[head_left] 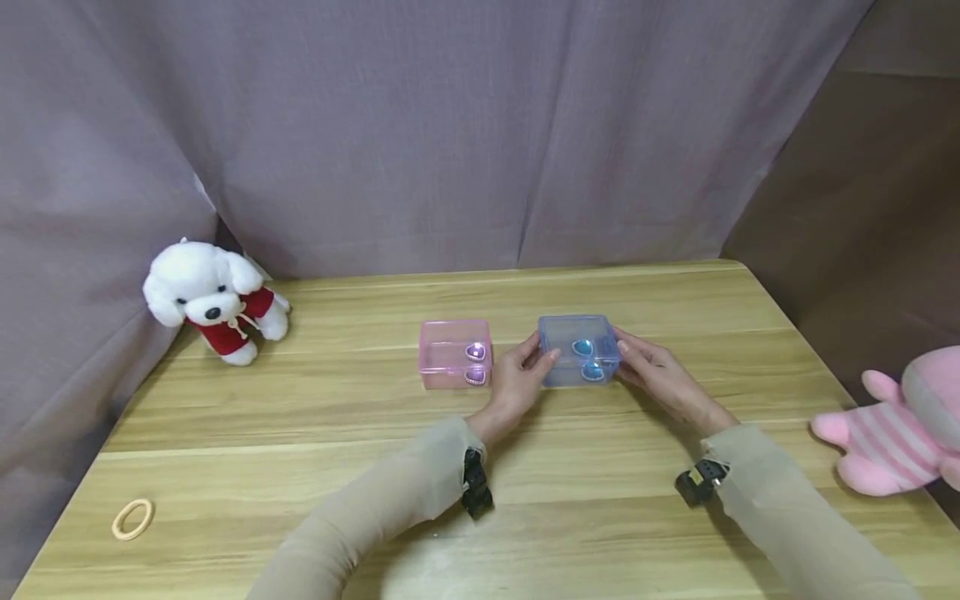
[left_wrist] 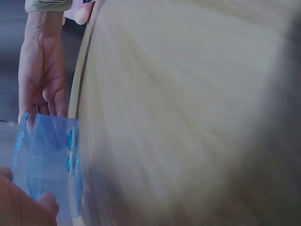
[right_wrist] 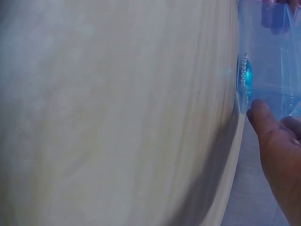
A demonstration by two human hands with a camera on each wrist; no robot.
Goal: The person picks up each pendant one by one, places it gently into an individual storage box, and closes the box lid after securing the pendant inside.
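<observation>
A see-through blue plastic box (head_left: 562,333) is held between both hands, toward the right of the table's middle. My left hand (head_left: 517,379) grips its left side, thumb at the near left edge. On the opposite side my right hand (head_left: 667,383) holds it by the right wall, thumb (right_wrist: 261,115) pressed near the corner in the right wrist view. Blue gems with beaded rims (head_left: 582,347) show through the box. Just left of my left hand stands a similar pink box (head_left: 446,354) with purple gems (head_left: 475,352) showing in it.
A white plush dog (head_left: 198,296) in red clothes sits at the back left of the wooden table (head_left: 337,333). Near the front left lies a pale ring (head_left: 132,519). A pink striped plush toy (head_left: 892,442) is at the right edge. Grey curtains (head_left: 390,142) hang behind.
</observation>
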